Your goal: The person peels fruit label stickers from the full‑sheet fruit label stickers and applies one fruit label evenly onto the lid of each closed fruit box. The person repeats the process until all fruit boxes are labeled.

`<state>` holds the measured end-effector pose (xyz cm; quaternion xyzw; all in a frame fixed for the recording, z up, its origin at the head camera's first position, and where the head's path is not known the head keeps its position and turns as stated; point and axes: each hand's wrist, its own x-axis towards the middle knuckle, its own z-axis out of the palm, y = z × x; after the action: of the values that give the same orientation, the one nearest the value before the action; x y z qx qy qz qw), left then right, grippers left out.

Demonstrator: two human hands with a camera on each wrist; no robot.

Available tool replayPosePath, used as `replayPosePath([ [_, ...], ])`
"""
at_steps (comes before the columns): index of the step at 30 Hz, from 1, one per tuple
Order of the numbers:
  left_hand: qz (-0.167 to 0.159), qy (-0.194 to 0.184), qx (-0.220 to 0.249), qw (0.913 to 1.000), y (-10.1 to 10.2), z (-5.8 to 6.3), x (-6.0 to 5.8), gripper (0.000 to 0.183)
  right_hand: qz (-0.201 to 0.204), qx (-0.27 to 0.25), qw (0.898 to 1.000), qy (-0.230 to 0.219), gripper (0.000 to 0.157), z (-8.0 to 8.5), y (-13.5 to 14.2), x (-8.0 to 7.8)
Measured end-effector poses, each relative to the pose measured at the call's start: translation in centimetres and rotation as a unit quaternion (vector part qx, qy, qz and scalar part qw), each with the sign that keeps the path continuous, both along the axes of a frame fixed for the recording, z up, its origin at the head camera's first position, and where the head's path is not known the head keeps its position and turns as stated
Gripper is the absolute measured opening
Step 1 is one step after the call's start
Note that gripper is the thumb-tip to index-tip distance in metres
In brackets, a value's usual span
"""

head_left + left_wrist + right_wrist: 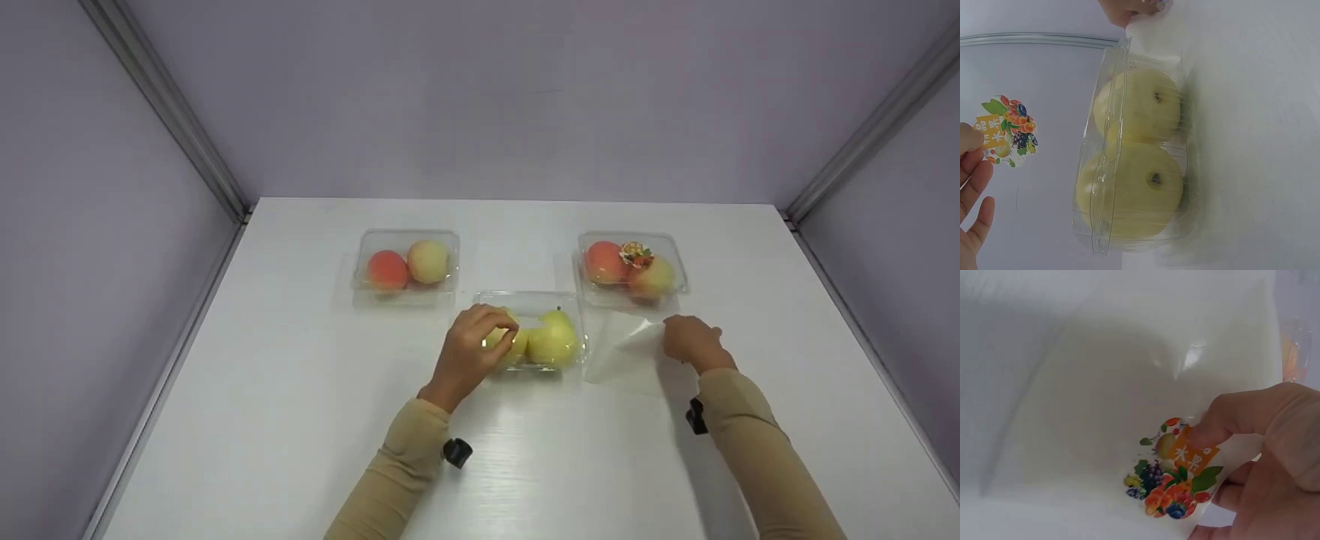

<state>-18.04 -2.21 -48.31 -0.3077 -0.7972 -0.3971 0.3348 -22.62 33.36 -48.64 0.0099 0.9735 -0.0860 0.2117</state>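
Observation:
My left hand (466,351) pinches a colorful fruit sticker (1012,135) by its edge, above the clear plastic clamshell box (534,301). Inside that box lie two yellow-green pears (553,343), and its lid looks down in the left wrist view. To the right of the box, my right hand (691,342) grips the corner of a glossy white backing sheet (622,356). The right thumb lies over another fruit sticker (1176,478) on that sheet, with the other fingers behind.
Behind, at the left, a clear box (409,236) holds a red and a pale peach-like fruit. A similar box (667,241) at the back right bears a fruit sticker (637,255) on its lid. Pale walls enclose the white table (247,375).

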Motion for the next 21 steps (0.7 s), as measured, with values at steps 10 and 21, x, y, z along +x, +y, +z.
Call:
replayPosePath([
  [10,-0.010,-0.013,-0.003,0.9999,-0.4,0.1,0.1,0.002,0.080,-0.003,0.978,0.195,0.032,-2.8,-0.6,-0.7],
  [21,0.006,0.002,-0.008,0.9999,-0.5,0.1,0.3,0.014,0.140,-0.053,0.926,0.347,0.031,-4.4,-0.8,-0.6],
])
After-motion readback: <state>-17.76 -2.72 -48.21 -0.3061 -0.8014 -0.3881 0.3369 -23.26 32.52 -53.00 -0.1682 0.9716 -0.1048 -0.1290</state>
